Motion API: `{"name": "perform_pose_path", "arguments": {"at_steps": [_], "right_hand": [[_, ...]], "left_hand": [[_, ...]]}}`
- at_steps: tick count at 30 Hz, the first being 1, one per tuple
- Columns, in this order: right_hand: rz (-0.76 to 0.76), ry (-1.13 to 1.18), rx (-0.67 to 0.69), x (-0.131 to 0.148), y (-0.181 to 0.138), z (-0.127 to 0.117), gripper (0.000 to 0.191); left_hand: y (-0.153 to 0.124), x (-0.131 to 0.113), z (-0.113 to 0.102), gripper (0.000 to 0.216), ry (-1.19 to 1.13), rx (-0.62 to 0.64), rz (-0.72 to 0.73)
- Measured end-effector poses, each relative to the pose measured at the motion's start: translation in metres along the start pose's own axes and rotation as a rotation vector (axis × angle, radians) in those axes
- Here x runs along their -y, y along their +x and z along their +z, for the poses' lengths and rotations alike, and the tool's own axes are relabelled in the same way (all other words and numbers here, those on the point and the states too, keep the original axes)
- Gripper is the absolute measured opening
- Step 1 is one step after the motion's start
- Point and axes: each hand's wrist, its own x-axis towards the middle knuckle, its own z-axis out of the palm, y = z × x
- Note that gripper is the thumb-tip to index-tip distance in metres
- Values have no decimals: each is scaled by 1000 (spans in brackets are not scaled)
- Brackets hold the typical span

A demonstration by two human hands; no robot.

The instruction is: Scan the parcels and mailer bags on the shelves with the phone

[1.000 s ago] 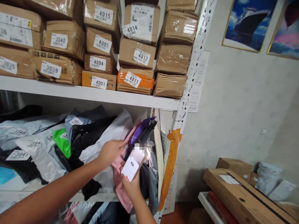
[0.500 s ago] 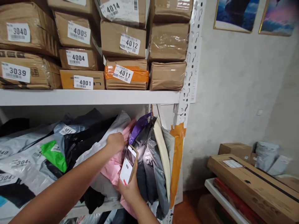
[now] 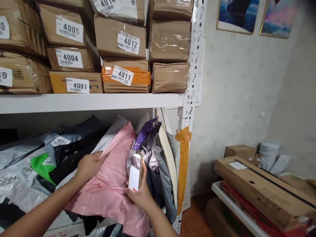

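Note:
A pink plastic mailing bag (image 3: 112, 184) lies spread over the front of the lower shelf. My left hand (image 3: 90, 168) grips its upper left edge, thumb and fingers closed on the plastic. My right hand (image 3: 140, 194) holds a smartphone (image 3: 135, 174) upright, its lit screen turned toward me, just in front of the pink bag's right side. Behind the phone stand a purple bag (image 3: 145, 133), dark and grey bags (image 3: 163, 174) and a cream-coloured parcel (image 3: 168, 158). Left of my left hand is a black bag (image 3: 74, 151).
Numbered cardboard boxes (image 3: 120, 36) are stacked on the white upper shelf (image 3: 98, 102). A perforated post (image 3: 189, 115) with orange tape stands at the shelf's right end. A green bag (image 3: 44, 168) lies at left. At right, a long carton (image 3: 261, 191) rests on a white-edged rack.
My left hand has moved left and down, pulling the pink bag out flat across the neighbouring bags. The phone is held more upright. The view has shifted slightly to the right.

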Motion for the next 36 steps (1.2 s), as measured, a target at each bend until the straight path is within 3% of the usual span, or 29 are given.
{"name": "perform_pose_path", "arguments": {"at_steps": [2,6,10,12,13,16,18,22,25,29,34,36], "right_hand": [[28,14,4,1,-4,-4,109],[45,132,14,0,-7,-20,112],[35,187,-31,-7,-1,-36,118],[56,179,-23,-6,5,-37,121],[67,170,-16,-4,9,-36,120],[52,157,4,2,20,-27,111],[7,163,11,3,25,-19,107],[-42,172,-26,-6,20,0,109],[-58,151,-78,-12,15,8,111],[-106,88,-150,-15,18,4,107],[-141,40,-144,-14,23,-2,101],[-138,27,-139,-12,22,-2,101]], "left_hand": [[-7,7,0,45,118,-139,158],[-35,25,4,40,314,-515,635],[-60,47,12,35,395,-615,673],[-61,50,15,34,384,-559,588],[-59,48,14,33,383,-472,502],[-50,25,2,36,418,-50,184],[-43,-3,-11,42,465,155,71],[-21,-58,-25,52,492,126,0],[0,-74,-16,58,377,183,18],[2,-53,-3,52,199,226,-40],[-55,3,-5,53,270,109,32],[-71,20,-7,51,326,36,-4]]}}
